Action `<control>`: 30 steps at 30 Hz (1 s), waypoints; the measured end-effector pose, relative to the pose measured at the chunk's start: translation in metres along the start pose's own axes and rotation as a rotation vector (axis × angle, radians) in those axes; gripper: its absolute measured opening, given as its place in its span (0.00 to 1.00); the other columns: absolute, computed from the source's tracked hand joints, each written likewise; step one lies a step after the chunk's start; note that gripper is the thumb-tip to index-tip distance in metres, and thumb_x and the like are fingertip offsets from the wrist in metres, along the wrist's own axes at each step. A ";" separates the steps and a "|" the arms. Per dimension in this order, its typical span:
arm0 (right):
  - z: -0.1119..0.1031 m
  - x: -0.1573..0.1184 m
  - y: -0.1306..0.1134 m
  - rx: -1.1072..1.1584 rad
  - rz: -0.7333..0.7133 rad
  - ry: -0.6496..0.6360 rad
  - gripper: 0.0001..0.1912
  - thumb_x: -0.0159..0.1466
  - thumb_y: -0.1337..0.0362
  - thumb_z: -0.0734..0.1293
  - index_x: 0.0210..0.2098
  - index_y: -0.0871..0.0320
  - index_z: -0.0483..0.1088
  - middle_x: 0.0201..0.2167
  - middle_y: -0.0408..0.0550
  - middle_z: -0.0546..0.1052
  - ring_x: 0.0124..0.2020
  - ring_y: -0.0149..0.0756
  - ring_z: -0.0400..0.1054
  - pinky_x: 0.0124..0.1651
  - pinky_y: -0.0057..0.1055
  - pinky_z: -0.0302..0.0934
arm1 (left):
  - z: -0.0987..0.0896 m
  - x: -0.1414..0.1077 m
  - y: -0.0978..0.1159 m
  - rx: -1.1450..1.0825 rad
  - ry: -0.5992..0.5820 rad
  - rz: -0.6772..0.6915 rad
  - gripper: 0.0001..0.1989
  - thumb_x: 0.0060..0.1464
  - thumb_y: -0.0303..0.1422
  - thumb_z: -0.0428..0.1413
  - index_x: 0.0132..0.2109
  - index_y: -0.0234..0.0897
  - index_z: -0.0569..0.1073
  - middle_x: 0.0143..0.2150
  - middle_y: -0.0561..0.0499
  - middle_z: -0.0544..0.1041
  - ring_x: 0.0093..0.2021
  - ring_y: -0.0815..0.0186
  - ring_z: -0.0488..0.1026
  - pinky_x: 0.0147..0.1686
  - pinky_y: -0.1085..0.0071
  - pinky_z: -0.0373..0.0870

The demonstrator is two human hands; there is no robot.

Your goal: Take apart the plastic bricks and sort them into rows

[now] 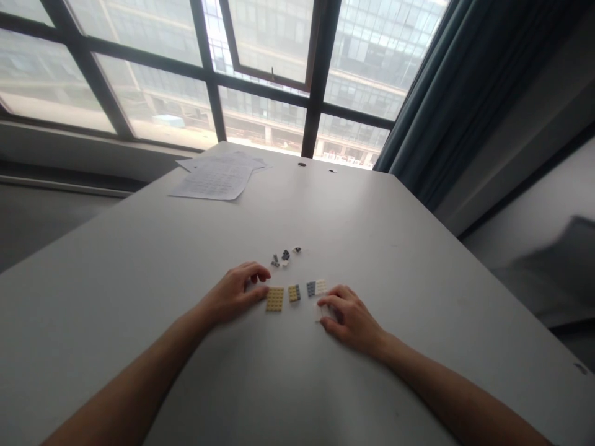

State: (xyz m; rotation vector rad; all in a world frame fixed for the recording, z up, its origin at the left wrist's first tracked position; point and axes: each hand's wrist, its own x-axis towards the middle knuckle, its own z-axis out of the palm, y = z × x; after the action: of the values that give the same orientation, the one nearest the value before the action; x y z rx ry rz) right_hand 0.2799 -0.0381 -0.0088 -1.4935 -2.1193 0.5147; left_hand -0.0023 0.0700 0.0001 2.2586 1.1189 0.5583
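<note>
L hand (235, 295): fingers loosely open, thumb at tan plate (274, 300), prob. to steady it. R hand (356, 319): fingers pinch white piece (318, 312) low over surface (279, 378). Tan-grey plate (294, 293) & grey-white plate (317, 288) lie flat btwn hands, apparently for easy reach.

A white desk (362, 229) with printed papers (216, 176) stands against large framed windows (264, 80) facing a multistory building, suggesting an office; 1 dark curtain (432, 93) hangs alongside.
</note>
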 end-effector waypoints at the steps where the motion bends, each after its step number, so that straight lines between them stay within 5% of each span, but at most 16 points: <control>1: 0.000 0.000 0.000 0.004 -0.001 0.001 0.16 0.56 0.68 0.68 0.45 0.54 0.72 0.43 0.49 0.70 0.47 0.40 0.63 0.55 0.40 0.58 | 0.000 0.000 0.000 0.001 0.001 0.003 0.14 0.52 0.39 0.52 0.42 0.36 0.72 0.36 0.51 0.71 0.30 0.68 0.64 0.31 0.73 0.62; 16: -0.017 0.010 0.016 0.098 -0.001 0.193 0.13 0.59 0.66 0.67 0.45 0.55 0.71 0.43 0.50 0.69 0.45 0.38 0.65 0.50 0.37 0.62 | 0.001 0.005 0.000 0.076 0.120 -0.060 0.14 0.52 0.39 0.51 0.42 0.37 0.74 0.40 0.48 0.73 0.37 0.63 0.70 0.38 0.69 0.68; 23: -0.024 0.063 0.020 0.074 0.051 0.172 0.09 0.58 0.66 0.69 0.39 0.56 0.75 0.36 0.46 0.73 0.35 0.32 0.66 0.40 0.31 0.62 | 0.000 0.027 0.003 0.297 0.165 -0.135 0.14 0.51 0.39 0.52 0.41 0.39 0.75 0.41 0.48 0.75 0.41 0.59 0.72 0.42 0.65 0.66; 30: 0.005 0.121 0.003 -0.002 0.070 0.001 0.09 0.55 0.64 0.70 0.37 0.57 0.76 0.33 0.45 0.74 0.32 0.31 0.66 0.40 0.29 0.61 | 0.007 0.046 0.019 0.362 0.155 -0.231 0.16 0.50 0.47 0.55 0.37 0.39 0.74 0.37 0.47 0.75 0.39 0.57 0.72 0.36 0.66 0.65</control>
State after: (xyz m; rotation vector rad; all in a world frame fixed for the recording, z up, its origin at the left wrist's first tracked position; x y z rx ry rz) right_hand 0.2451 0.0770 0.0068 -1.5730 -2.0736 0.5364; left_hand 0.0395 0.0958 0.0124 2.3658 1.6472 0.4720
